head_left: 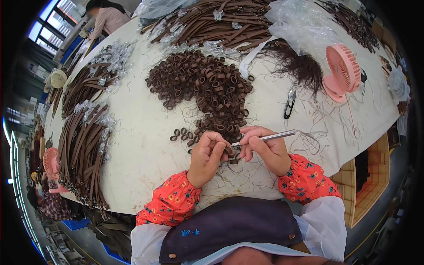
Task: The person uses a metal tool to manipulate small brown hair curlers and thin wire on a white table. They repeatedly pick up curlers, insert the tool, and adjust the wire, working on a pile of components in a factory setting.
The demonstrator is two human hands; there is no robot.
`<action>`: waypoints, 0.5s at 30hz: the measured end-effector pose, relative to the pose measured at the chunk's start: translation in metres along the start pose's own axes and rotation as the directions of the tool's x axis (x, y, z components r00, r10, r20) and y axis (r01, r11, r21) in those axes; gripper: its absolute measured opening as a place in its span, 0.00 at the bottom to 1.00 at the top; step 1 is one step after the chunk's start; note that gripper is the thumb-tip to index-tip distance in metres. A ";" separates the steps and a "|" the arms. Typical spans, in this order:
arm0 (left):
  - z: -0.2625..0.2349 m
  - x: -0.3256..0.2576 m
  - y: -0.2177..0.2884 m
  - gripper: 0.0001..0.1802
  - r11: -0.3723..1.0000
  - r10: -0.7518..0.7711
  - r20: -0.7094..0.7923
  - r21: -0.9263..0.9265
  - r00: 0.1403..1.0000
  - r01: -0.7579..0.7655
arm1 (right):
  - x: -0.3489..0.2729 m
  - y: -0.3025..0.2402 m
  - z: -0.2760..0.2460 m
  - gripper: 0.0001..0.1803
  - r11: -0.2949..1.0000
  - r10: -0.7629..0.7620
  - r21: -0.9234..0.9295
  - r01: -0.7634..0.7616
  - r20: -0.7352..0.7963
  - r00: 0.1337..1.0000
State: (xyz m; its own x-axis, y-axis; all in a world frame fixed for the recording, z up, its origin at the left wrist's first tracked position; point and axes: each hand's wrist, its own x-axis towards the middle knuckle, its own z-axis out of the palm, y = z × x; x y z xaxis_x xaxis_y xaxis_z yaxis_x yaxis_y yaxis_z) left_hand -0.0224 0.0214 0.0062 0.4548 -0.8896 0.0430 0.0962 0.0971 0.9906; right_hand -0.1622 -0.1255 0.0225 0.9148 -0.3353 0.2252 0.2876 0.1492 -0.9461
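Note:
My left hand (206, 155) is closed, thumb and fingers pinching a small brown strap loop (229, 150) that is mostly hidden by the fingertips. In my right hand (270, 151) is a slim silver pen-like tool (281, 135), gripped between thumb and fingers. Its tip points left and meets the loop at the left fingertips; whether it goes inside the loop I cannot tell. Just beyond both hands lies a large heap of brown loops (216, 90), with a few loose ones (181, 134) left of its near end. Black-handled thread snips (289, 106) rest to the right of the heap.
Bundles of brown straps (81, 152) lie along the left, with more straps (221, 22) at the far side under clear plastic (300, 22). A dark thread tangle (302, 68) and a pink fan (342, 70) stand right. Cut threads litter the white tabletop (145, 132). Another person (108, 22) sits far left.

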 end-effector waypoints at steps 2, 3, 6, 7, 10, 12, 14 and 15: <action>0.001 0.000 0.001 0.06 1.000 0.009 -0.015 -0.012 1.000 -0.010 | 0.000 0.000 0.000 0.12 1.000 0.002 0.001 -0.002 0.001 1.000; 0.002 0.000 0.001 0.05 1.000 0.014 -0.022 -0.018 1.000 -0.015 | 0.000 -0.001 0.000 0.12 1.000 0.000 0.005 0.000 -0.004 1.000; 0.003 0.001 0.002 0.05 0.999 0.028 -0.033 -0.034 0.999 -0.029 | -0.001 0.000 0.001 0.10 0.987 -0.041 -0.157 0.031 -0.060 0.997; 0.003 0.001 0.001 0.05 0.999 0.035 -0.035 -0.023 0.999 -0.036 | 0.000 0.001 0.002 0.10 0.970 -0.063 -0.240 0.041 -0.084 0.994; 0.005 0.000 0.001 0.05 0.999 0.034 -0.040 0.004 0.999 -0.034 | 0.011 -0.007 0.009 0.16 0.586 -0.347 -0.747 0.315 0.120 0.930; 0.009 -0.001 0.005 0.06 1.000 0.008 -0.037 0.013 0.999 -0.007 | 0.010 0.001 0.010 0.21 0.521 -0.385 -0.784 0.338 0.138 0.913; 0.003 0.002 0.001 0.07 0.996 0.013 -0.001 -0.085 1.000 -0.013 | 0.009 0.002 0.011 0.21 0.507 -0.392 -0.796 0.329 0.127 0.911; 0.001 0.003 0.000 0.08 0.991 0.016 0.016 -0.134 1.000 -0.014 | 0.008 0.003 0.011 0.21 0.592 -0.347 -0.760 0.267 0.059 0.936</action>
State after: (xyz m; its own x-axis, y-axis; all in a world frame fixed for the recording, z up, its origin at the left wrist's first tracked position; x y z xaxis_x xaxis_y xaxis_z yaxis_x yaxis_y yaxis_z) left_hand -0.0216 0.0183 0.0060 0.4417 -0.8951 0.0614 0.2072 0.1684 0.9637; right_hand -0.1512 -0.1173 0.0238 0.7731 -0.3109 0.5529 0.1994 -0.7083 -0.6772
